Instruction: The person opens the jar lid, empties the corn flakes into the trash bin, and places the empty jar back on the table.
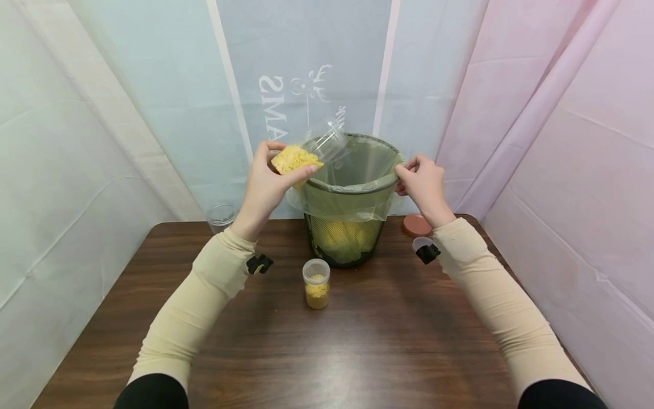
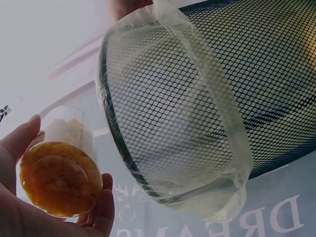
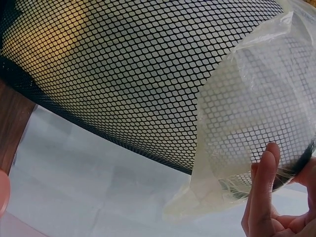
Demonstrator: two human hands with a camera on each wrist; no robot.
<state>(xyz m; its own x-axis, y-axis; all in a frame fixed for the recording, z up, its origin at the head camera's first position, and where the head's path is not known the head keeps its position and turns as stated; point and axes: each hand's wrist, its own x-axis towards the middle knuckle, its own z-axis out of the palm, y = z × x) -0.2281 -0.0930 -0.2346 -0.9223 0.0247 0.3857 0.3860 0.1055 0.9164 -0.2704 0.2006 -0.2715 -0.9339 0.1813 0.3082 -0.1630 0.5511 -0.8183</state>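
My left hand [image 1: 268, 182] grips a clear plastic jar [image 1: 329, 142] of yellow crumbly stuff, tipped on its side with its mouth over the bin. In the left wrist view the jar's round base [image 2: 60, 178] faces the camera, thumb and fingers around it. A black mesh trash bin [image 1: 380, 227] stands upright, a pale see-through liner [image 1: 357, 213] folded over its rim. Something yellow shows low down through the mesh. At the rim's right side, my right hand [image 1: 421, 179] pinches the liner-covered edge, fingers outside [image 3: 264, 185].
In front of the bin stands a small clear jar [image 1: 317, 289], partly filled with yellow crumbs. Another clear jar [image 1: 221, 215] is at the back left edge. To the bin's right lie a reddish lid [image 1: 417, 225] and a clear lid [image 1: 420, 243]. Curtains surround the brown table [image 1: 286, 352].
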